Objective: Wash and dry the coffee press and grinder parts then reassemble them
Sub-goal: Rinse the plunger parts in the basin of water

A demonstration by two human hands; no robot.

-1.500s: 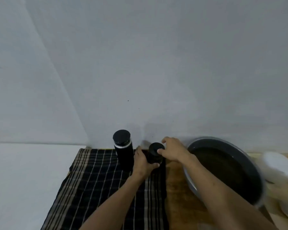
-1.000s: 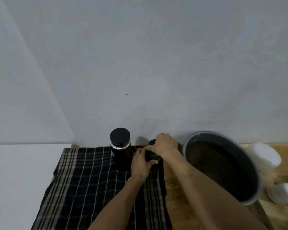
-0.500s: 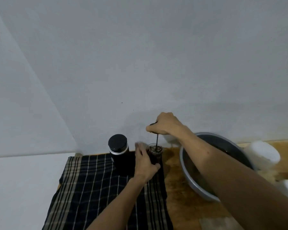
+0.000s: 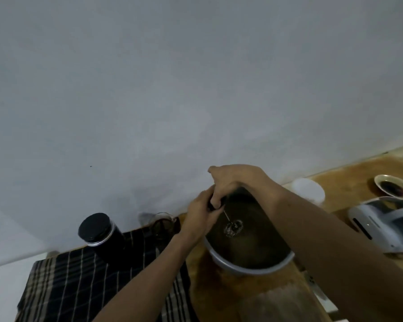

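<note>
Since half a second ago, the plunger point(image 4: 232, 225) has been lifted out of the glass press beaker point(image 4: 165, 225) and carried right, over the basin point(image 4: 251, 267). Both hands now meet at its black lid. The right hand point(image 4: 233, 182) curls its fingers around the lid from above; the left hand point(image 4: 199, 217) grips it from below. A thin metal rod slants down to a round, coiled mesh filter hanging above dark water. The basin is round, grey metal. The clear beaker stands on a black plaid cloth point(image 4: 79, 280), beside a matte black cylindrical grinder point(image 4: 102, 235) with a silver band. The table point(image 4: 230, 296) is worn wood.
</note>
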